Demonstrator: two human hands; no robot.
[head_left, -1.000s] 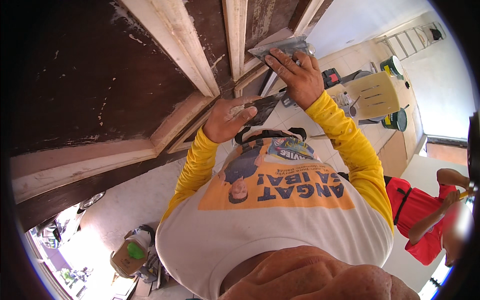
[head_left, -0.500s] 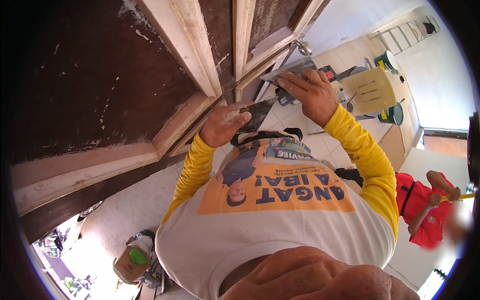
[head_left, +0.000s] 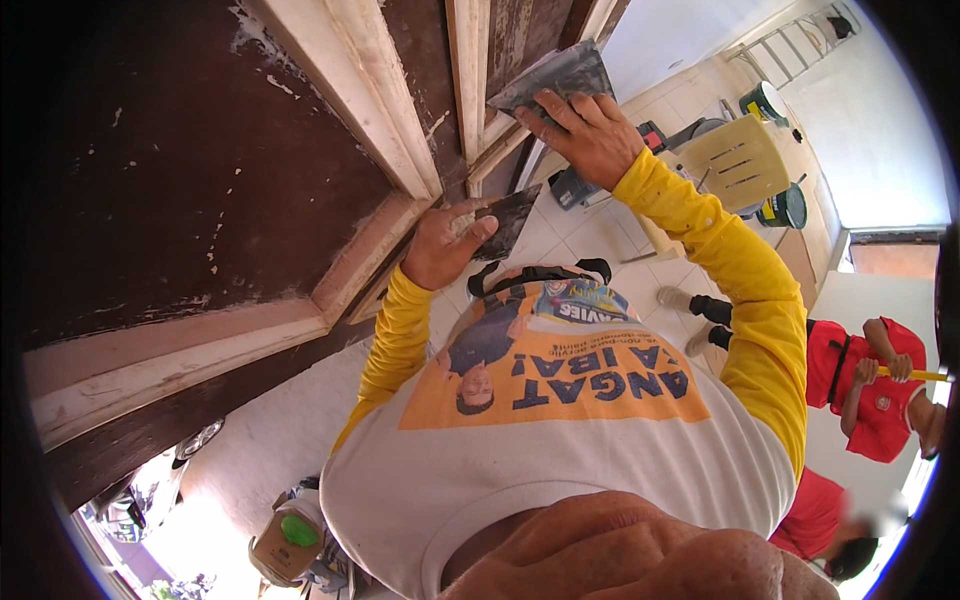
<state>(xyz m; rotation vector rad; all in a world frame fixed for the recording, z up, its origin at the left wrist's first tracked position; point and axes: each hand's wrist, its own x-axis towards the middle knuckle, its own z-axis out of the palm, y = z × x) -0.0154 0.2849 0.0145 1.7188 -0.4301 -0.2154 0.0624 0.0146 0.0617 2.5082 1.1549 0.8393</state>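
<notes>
The right hand's fingers [head_left: 562, 112] press flat along a wide putty knife [head_left: 558, 80], its smeared blade overlapping the pale moulding [head_left: 470, 75]; whether it touches, I cannot tell. The left hand [head_left: 440, 248] grips a second putty knife [head_left: 513, 222], thumb on top, its dark-smeared blade below the first, just beside the brown panelled door [head_left: 200, 180]. Beyond the right hand, a pale yellow slotted plastic seat [head_left: 738, 160] stands on the tiled floor [head_left: 590, 235]. Past it are a dark green bucket with a white top [head_left: 763, 102] and another dark green bucket [head_left: 787, 208]; the contents of both are hidden. At lower left, a cardboard box [head_left: 280, 555] carries something bright green [head_left: 299, 531]; its other contents are unclear.
</notes>
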